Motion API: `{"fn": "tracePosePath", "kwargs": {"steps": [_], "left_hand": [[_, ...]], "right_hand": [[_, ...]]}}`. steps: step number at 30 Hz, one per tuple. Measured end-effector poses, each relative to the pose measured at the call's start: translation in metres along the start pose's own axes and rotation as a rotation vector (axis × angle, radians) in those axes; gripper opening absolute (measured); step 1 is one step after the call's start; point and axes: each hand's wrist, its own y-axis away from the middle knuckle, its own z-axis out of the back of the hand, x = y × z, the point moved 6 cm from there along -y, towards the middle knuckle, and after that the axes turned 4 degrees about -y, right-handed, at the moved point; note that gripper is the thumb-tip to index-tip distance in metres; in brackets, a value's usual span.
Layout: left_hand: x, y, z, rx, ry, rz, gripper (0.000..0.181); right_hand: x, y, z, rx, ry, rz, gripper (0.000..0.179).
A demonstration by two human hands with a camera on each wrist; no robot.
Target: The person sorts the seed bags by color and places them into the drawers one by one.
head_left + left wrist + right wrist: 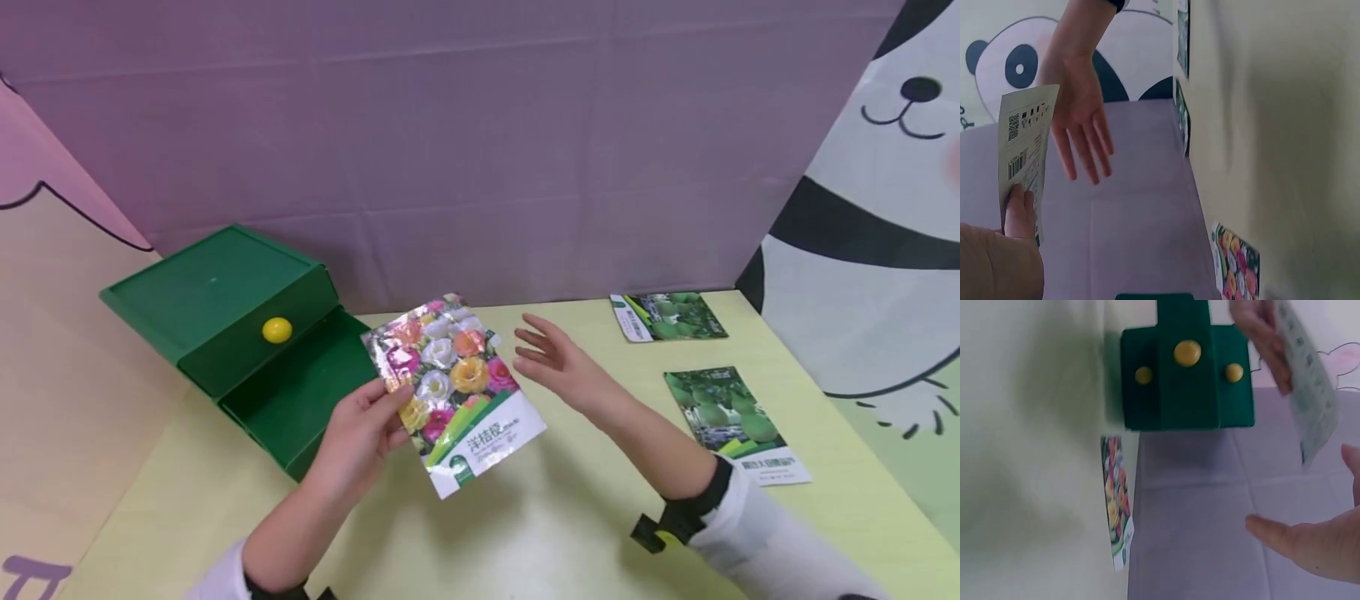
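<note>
My left hand (360,437) pinches a glossy flower seed packet (450,392) by its left edge, thumb on the front. The packet is tilted and held above the table. Its white back, with a barcode, faces the left wrist view (1022,144). To the right of the packet, my right hand (566,367) hovers with extended fingers, apart from it and holding nothing. A second flower packet (1116,500) lies on the table in the right wrist view; the held packet hides it in the head view.
A green box (213,292) with yellow knobs (277,331) stands at the left, an open green compartment (300,396) below its front. Two packets picturing green fruit, one farther back (671,317) and one nearer (731,421), lie at the right. A purple cloth (480,150) hangs behind the table.
</note>
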Motion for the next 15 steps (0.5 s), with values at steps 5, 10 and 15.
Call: {"fn": "tracePosePath", "kwargs": {"steps": [5, 10, 15], "left_hand": [[-0.007, 0.001, 0.021, -0.053, 0.057, 0.040, 0.047], [-0.011, 0.004, 0.046, -0.093, 0.109, 0.094, 0.054], [-0.010, 0.007, 0.069, -0.104, 0.156, 0.131, 0.048]], "right_hand": [[0.001, -0.027, 0.008, -0.037, 0.206, 0.033, 0.074], [-0.007, -0.073, 0.010, -0.056, 0.453, 0.056, 0.079], [-0.020, -0.125, -0.008, 0.016, 0.684, 0.113, 0.080]]}}
